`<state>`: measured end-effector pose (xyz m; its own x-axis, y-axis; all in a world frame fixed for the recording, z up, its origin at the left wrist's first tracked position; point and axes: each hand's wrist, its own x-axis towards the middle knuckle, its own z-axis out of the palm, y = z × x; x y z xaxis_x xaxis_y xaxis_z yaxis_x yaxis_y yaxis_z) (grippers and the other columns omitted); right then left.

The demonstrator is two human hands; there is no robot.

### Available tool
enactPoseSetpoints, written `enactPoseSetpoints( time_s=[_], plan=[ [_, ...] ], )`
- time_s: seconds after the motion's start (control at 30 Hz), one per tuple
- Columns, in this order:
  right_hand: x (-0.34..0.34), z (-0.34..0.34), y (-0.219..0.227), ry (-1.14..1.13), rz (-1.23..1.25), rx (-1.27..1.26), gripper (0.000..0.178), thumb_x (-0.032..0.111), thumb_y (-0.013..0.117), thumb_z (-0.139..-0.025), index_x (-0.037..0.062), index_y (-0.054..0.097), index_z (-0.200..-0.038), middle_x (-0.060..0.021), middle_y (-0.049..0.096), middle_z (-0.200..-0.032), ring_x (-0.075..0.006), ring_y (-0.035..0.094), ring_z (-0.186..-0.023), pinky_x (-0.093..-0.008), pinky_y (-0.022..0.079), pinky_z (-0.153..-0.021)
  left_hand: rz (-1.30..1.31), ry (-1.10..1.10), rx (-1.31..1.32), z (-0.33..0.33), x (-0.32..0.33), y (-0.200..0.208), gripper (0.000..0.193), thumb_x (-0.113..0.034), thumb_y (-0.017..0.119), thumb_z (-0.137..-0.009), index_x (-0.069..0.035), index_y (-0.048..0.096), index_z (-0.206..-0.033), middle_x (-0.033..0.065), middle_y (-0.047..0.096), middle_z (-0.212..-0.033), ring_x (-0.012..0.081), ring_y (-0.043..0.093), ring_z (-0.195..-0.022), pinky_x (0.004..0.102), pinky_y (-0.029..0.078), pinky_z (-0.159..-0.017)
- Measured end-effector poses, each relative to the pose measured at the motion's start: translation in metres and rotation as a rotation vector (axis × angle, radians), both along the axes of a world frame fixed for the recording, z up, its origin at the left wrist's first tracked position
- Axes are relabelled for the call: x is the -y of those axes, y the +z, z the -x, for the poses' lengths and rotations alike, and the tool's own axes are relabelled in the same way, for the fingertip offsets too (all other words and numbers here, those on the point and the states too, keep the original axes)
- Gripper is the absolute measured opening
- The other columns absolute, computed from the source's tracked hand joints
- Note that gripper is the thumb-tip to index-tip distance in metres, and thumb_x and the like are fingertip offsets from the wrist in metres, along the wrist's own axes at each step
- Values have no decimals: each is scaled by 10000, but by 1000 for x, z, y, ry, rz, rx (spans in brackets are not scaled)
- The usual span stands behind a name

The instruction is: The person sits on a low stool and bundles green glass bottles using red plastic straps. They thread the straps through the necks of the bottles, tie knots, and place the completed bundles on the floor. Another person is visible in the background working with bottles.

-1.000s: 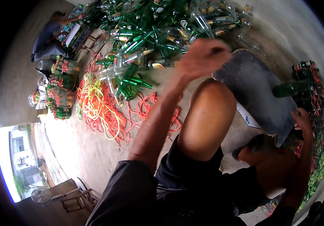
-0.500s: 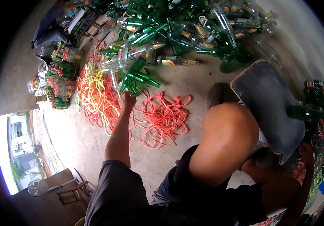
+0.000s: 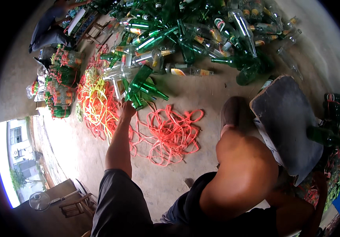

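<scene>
My left hand (image 3: 127,108) reaches out at the lower edge of the bottle heap, against the necks of a green glass bottle (image 3: 139,82) and a clear glass bottle (image 3: 118,89). Its fingers are partly lost among the glass, so I cannot tell if they grip. Beside that hand lie a tangle of red plastic strapping (image 3: 172,136) and a red and yellow one (image 3: 95,103). My right hand (image 3: 320,181) is down in shadow by the lower corner of a dark padded board (image 3: 286,118), near bundled red strapping; its fingers do not show clearly.
A large heap of green and clear bottles (image 3: 185,39) covers the far floor. Tied bottle bundles (image 3: 61,85) stand at the left, more bottles (image 3: 337,104) at the right. A green bottle (image 3: 325,136) overhangs the board. Another person (image 3: 51,29) works at the far left.
My left hand has moved slightly left and deeper among the bottles. My right hand has dropped lower behind the board's corner. The whole view has shifted a little.
</scene>
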<state>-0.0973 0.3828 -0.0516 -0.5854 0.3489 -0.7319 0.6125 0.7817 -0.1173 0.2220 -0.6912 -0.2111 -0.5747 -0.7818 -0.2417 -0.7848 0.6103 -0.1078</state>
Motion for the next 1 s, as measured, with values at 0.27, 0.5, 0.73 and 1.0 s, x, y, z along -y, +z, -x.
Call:
enactPoseSetpoints(
  time_s=[0.27, 0.5, 0.73, 1.0],
  plan=[
    [-83, 12, -48, 432, 197, -63, 216, 237, 673, -954, 39, 638, -874, -62, 629, -737, -191, 616, -601, -397, 479, -526, -27, 81, 57, -13, 5, -14, 348, -148, 641, -866, -150, 724, -1204, 119, 498, -1518, 423, 456, -1406, 554, 512, -1050],
    [28, 1, -3, 125, 105, -10, 188, 202, 660, -927, 23, 691, -976, -100, 622, -654, -237, 677, -538, -416, 607, -458, 41, 33, -73, -19, 8, -14, 357, -54, 646, -824, -108, 745, -1163, 165, 535, -1429, 428, 582, -1238, 525, 552, -948],
    [-39, 14, -34, 368, 92, 61, 364, 328, 701, -990, 96, 722, -1270, -84, 739, -877, -171, 712, -713, -352, 625, -652, 59, -134, -365, -49, -4, -45, 320, 9, 642, -795, -115, 806, -1040, 179, 613, -1167, 409, 672, -1010, 508, 563, -840],
    [38, 8, 6, 148, 136, 31, 264, 256, 696, -959, 65, 706, -1141, -81, 677, -782, -198, 688, -623, -381, 614, -539, 14, -238, -551, -36, -42, -31, 209, -18, 651, -853, -117, 824, -916, 210, 630, -1050, 404, 661, -943, 494, 567, -798]
  ],
)
